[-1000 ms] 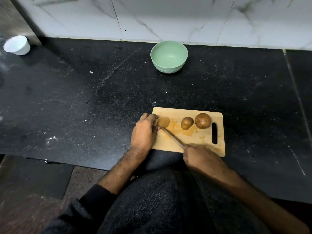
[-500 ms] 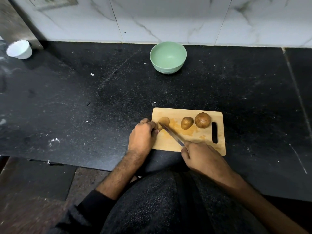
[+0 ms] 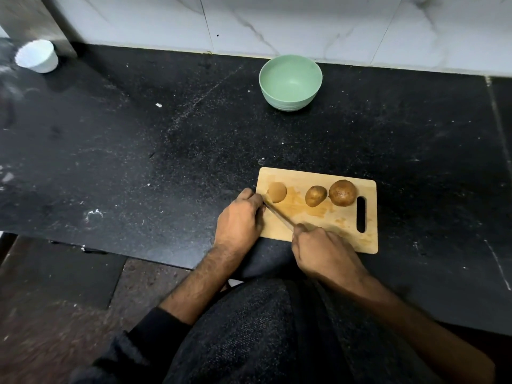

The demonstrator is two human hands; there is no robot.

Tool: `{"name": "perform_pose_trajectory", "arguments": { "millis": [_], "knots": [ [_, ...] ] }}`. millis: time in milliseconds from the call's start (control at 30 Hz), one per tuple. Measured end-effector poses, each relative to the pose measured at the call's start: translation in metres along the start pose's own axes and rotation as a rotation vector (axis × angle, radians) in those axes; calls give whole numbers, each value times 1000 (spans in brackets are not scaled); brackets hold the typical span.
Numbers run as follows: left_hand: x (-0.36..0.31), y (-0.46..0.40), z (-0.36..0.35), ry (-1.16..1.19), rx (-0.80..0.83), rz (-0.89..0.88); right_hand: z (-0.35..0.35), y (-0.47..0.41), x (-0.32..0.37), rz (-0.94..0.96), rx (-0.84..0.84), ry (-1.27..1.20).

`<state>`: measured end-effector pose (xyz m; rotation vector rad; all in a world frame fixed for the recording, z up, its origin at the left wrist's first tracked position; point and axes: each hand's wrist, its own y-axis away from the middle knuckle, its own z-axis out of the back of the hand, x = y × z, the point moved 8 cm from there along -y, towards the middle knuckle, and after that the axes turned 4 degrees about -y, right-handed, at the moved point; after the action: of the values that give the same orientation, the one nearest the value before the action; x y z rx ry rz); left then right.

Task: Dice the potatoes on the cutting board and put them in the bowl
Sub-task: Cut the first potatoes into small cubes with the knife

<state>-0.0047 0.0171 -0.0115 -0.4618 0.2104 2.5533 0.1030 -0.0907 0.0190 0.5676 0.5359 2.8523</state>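
A wooden cutting board (image 3: 343, 234) lies at the counter's near edge. Three potatoes sit on it: a cut piece (image 3: 277, 192) at the left, a small whole potato (image 3: 315, 195) in the middle, a bigger one (image 3: 343, 192) at the right. My left hand (image 3: 239, 218) rests at the board's left edge beside the cut piece, fingers curled; its fingertips are hidden. My right hand (image 3: 322, 252) grips a knife (image 3: 278, 214) whose blade runs up-left across the cut piece's near side. An empty green bowl (image 3: 291, 81) stands far behind the board.
A white ribbed cup (image 3: 37, 56) stands at the far left by a steel panel. The black stone counter (image 3: 138, 151) stretches left and right of the board, with a tiled wall behind. My lap sits below the counter edge.
The knife blade has shifted left toward my left hand and now cuts at the piece's near-left side. My right hand moved slightly forward. The other potatoes stayed put.
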Motion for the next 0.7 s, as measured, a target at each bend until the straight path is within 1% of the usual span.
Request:
{"name": "perform_pose_trajectory", "arguments": {
  "millis": [67, 233, 400, 700],
  "knots": [
    [0, 1, -1, -37, -1, -22, 2, 1, 0, 1, -25, 28],
    [-3, 7, -4, -135, 49, -75, -3, 4, -6, -26, 5, 15],
    [3, 7, -3, -65, 11, -40, -5, 6, -13, -61, 10, -20],
    [1, 1, -3, -51, -1, -54, -11, -9, -10, -18, 21, -77]
  ]
}}
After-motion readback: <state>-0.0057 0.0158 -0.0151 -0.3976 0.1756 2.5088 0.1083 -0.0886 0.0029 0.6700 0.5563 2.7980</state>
